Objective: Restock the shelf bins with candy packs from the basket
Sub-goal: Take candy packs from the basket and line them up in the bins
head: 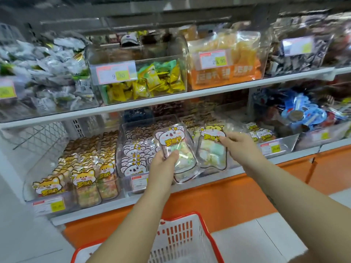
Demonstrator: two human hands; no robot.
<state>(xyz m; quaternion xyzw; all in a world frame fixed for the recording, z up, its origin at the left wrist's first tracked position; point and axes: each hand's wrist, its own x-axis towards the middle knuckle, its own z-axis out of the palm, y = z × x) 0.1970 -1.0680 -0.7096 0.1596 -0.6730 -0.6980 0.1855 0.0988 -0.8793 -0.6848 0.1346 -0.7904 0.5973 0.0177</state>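
Head-camera view of a shop shelf, both bare hands raised to its lower level.

The fingers (173, 155) of the left hand (161, 168) are curled round the lower half of a koala pack (171, 141). This is a clear pouch of pastel sweets with a white bear-shaped header. The thumb lies across its front. The pack stands upright, its long axis running bottom to top and leaning slightly left, header uppermost.

The fingertips (223, 139) of the right hand (241, 149) rest on the upper right corner of a yellow cat pack (210, 147), also upright. Whether they pinch it or only touch it cannot be told. The two packs stand side by side, their edges just overlapping.

The koala bin (131, 186), a clear box on the lower shelf (95, 211), lies just to the left of the held koala pack and slightly behind it. It is filled with rows of the same white headers, all facing forward. The left hand is much the nearer to it. The move probably calls for a short carry leftward and back, keeping the pack upright to match the rows.

More yellow cat packs (260, 133) lie to the right of the right hand, in a bin near it.

The red and white basket (180, 216) sits low between the forearms, well apart from the hands.
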